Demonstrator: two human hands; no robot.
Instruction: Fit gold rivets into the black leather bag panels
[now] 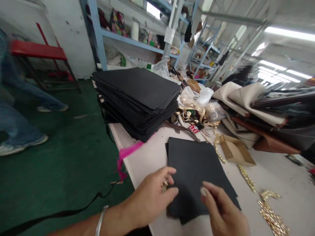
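Note:
My left hand [157, 191] is over the left edge of a small stack of black sheets [194, 164] on the white table. Its lower fingers curl round small gold metal pieces [164, 185], while the thumb and forefinger stay apart. Above the stack's near right part, my right hand [221, 208] has thumb and forefinger pressed together; whatever is between them is too small to make out. Gold metal pieces [273, 216] lie in a loose heap to the right, with a row of similar gold pieces [246, 178] behind them.
A tall pile of black sheets [137, 91] stands at the table's far left edge. A cardboard tray [236, 150], bags [194, 96] and straps crowd the back. Folded brown and cream material [265, 114] fills the right. A person in jeans [19, 127] walks at left.

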